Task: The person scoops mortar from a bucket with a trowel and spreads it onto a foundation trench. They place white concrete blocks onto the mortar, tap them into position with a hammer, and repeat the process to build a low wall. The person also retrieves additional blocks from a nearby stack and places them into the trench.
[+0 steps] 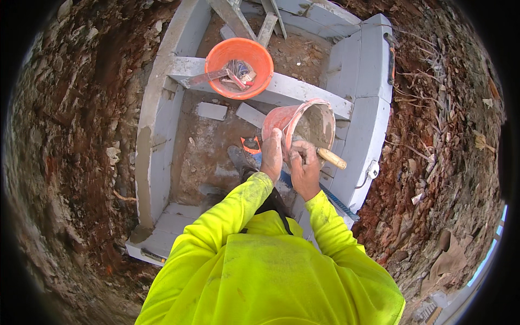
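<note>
A pinkish-red bucket [277,120] with grey mortar [313,125] inside is tilted in front of me, its mouth turned to the right. My left hand [273,154] is pressed along the bucket's near left side, holding it. With bent fingers, my right hand [305,167] grips the bucket's near rim. Beside those fingers a wooden tool handle [331,158] sticks out over the rim; the rest of that tool is hidden. Mortar dust coats both hands.
Grey block walls [374,130] frame the dirt pit around me. On the cross wall stands an orange bucket [215,54] with small tools inside. Two loose blocks [212,111] lie below it. A tape measure [372,169] rests on the right wall, near a blue toothed strip [340,201].
</note>
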A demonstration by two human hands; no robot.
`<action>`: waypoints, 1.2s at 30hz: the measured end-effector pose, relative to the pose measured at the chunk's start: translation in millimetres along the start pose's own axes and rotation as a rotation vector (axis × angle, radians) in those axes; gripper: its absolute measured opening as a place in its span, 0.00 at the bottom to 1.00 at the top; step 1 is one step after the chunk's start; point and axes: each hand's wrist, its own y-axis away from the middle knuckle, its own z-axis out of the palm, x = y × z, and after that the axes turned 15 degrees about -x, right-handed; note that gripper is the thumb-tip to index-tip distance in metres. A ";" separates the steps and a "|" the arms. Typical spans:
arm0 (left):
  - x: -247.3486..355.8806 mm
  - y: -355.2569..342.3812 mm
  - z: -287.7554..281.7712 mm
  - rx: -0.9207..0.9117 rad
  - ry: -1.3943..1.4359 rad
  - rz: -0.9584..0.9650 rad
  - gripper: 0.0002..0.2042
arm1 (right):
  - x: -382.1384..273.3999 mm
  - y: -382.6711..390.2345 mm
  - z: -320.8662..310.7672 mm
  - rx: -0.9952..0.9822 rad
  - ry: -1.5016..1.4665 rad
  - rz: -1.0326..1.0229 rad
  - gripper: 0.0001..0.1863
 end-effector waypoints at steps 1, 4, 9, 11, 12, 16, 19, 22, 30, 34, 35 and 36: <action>0.3 -8.7 16.7 -0.035 0.028 0.072 0.23 | 0.2 -7.9 -8.9 0.027 -0.186 0.088 0.14; -0.6 -30.6 46.3 -0.068 -0.001 0.114 0.25 | 1.2 -28.0 -33.1 0.053 0.074 0.112 0.11; -5.4 -58.3 53.3 -0.121 -0.082 -0.017 0.25 | 1.8 -52.1 -66.9 0.140 0.574 -0.208 0.01; -5.8 -72.3 46.5 -0.080 -0.133 0.090 0.25 | 5.3 -57.3 -87.3 0.329 -0.386 0.135 0.02; -6.2 -78.7 40.3 -0.061 -0.161 0.132 0.25 | 7.8 -62.4 -106.7 0.411 -0.511 0.116 0.02; -6.0 -83.8 -33.7 -0.021 -0.752 -0.041 0.23 | 42.4 -86.9 -152.0 0.458 -0.545 0.202 0.04; -19.5 -34.7 -119.2 0.058 -0.804 -0.146 0.16 | 84.3 -110.4 -164.2 0.453 -0.391 0.155 0.07; -27.4 54.2 -213.7 0.206 -1.059 -0.219 0.17 | 124.9 -134.2 -176.9 0.474 -0.067 0.167 0.09; -86.3 318.0 -372.3 0.784 -1.002 -0.553 0.14 | 172.9 -161.5 -194.9 0.336 0.469 0.170 0.14; -125.1 355.0 -380.1 0.881 -0.845 -0.494 0.13 | 171.2 -159.7 -191.0 0.311 0.600 0.066 0.14; -129.9 354.6 -373.5 0.897 -0.778 -0.522 0.13 | 171.4 -158.6 -191.4 0.312 0.624 0.001 0.13; -132.1 350.1 -364.8 0.901 -0.787 -0.469 0.13 | 173.6 -157.7 -192.1 0.302 0.635 0.007 0.15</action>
